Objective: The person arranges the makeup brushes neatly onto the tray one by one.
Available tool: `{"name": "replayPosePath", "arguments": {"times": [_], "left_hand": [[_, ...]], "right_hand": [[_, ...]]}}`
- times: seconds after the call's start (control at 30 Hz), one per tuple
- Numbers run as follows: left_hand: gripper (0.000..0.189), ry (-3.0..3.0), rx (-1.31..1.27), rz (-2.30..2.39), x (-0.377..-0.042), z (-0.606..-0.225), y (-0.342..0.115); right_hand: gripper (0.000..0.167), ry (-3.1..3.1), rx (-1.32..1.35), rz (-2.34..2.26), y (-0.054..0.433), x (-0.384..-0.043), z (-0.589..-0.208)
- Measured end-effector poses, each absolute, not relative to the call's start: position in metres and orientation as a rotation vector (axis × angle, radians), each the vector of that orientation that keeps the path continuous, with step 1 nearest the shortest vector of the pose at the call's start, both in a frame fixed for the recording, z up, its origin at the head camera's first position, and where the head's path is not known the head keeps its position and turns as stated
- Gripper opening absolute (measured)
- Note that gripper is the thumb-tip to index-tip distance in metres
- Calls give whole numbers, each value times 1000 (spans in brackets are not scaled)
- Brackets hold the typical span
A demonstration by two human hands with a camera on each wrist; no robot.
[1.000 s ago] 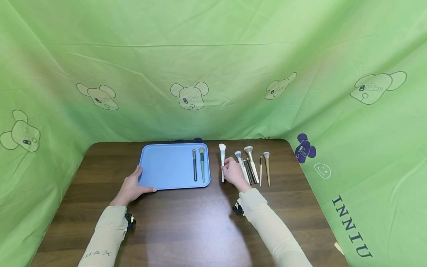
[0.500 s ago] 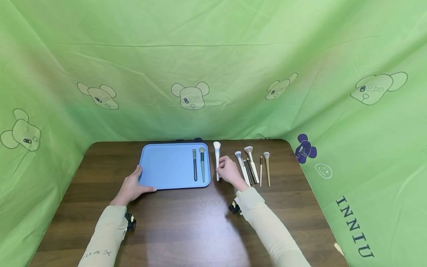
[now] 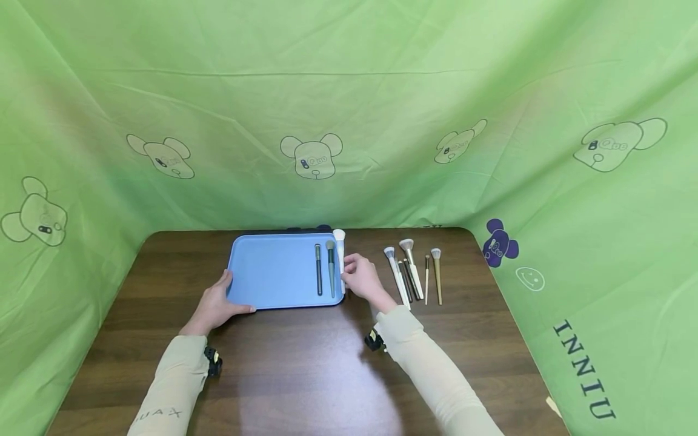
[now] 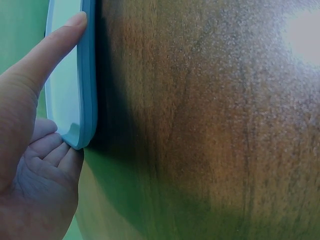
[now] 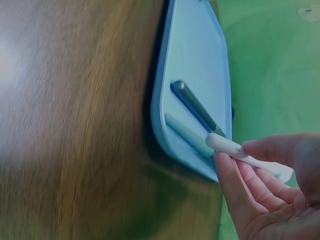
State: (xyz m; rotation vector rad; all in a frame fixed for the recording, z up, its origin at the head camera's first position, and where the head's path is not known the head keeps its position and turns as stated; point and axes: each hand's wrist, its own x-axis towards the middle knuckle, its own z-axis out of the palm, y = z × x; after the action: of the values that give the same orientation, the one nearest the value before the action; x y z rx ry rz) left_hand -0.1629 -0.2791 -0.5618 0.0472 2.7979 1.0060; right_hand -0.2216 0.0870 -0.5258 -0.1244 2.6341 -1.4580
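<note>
Pinching a white brush (image 3: 340, 249) in the right hand (image 3: 362, 277), right over the right rim of the blue tray (image 3: 272, 269), near the far edge of the tabletop (image 3: 305, 369)—and gripping that tray's near-left corner with the left hand (image 3: 214, 307)!

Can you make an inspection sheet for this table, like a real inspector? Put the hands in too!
Surface: dark brown wood-grain table, with bright glare on the near part.
Job's things: shallow light-blue rectangular tray with a slim dark brush and a grey-green brush inside; loose brushes with white, dark and tan handles lie to its right.
Clutter: small pale scrap by the table's right edge, too small to identify.
Hands: left hand holds the tray's near-left corner; right hand pinches a white brush at the tray's right edge.
Cables: nothing seen.
Surroundings: green hanging cloth printed with cartoon animal heads.
</note>
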Motion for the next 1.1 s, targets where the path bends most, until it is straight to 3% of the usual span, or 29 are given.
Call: {"name": "replayPosePath", "arguments": {"times": [0.97,1.03,1.1], "left_hand": [[123,2793,53,1017,-163,-564,-280],[123,2792,54,1020,-163,-564,-280],[123,2793,56,1020,-164,-564,-280]], "right_hand": [[36,2708,-75,-1140,9,-220,-522],[28,2737,-47,-1076,3,-224,-523],[9,2773,-25,-1000,-1,-227,-523]]}}
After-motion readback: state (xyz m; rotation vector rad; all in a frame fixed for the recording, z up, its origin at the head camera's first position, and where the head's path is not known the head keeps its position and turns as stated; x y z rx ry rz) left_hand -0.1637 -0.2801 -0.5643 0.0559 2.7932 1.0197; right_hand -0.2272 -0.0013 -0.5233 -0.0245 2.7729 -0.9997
